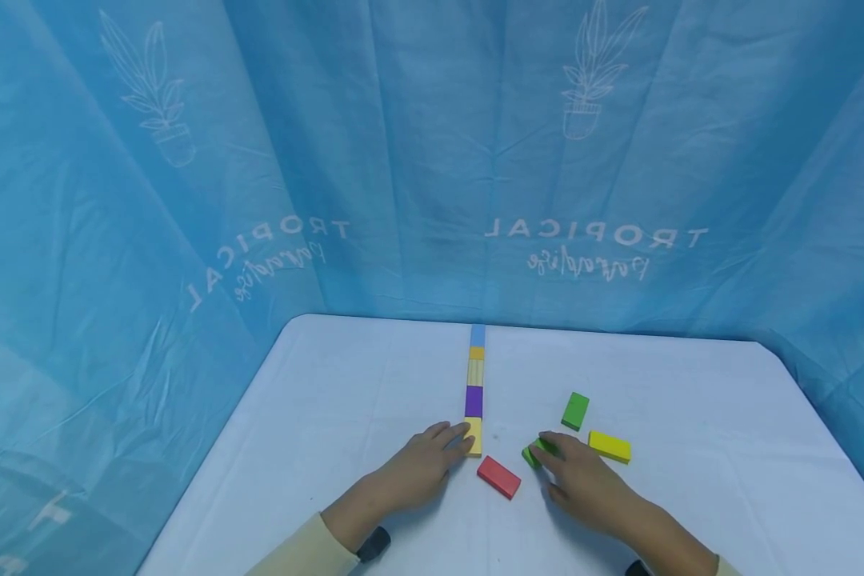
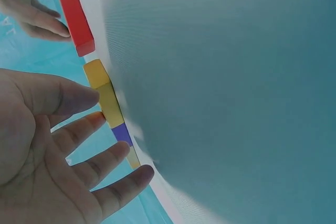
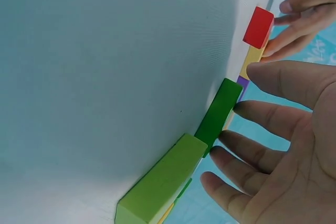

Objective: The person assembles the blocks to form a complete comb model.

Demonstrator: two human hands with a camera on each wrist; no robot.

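Note:
My left hand [image 1: 419, 470] is at the near end of a line of blocks, fingertips over the pale yellow block [image 1: 475, 438]; the left wrist view shows its fingers spread and relaxed. Beyond that block the line continues with a purple block [image 1: 474, 402]. My right hand [image 1: 583, 484] reaches over a green block [image 1: 535, 454], thumb and fingers apart, with fingertips right at the block's side in the right wrist view. A lime-green block [image 3: 160, 184] lies close by there, hidden under the hand in the head view. Between the hands lies a red block [image 1: 499, 478].
Another green block [image 1: 575, 410] and a bright yellow block [image 1: 609, 446] lie beyond and to the right of my right hand. The line's far end is a light blue block [image 1: 478, 335] at the back edge of the white table [image 1: 331, 384]. Blue curtains [image 1: 432, 160] hang behind.

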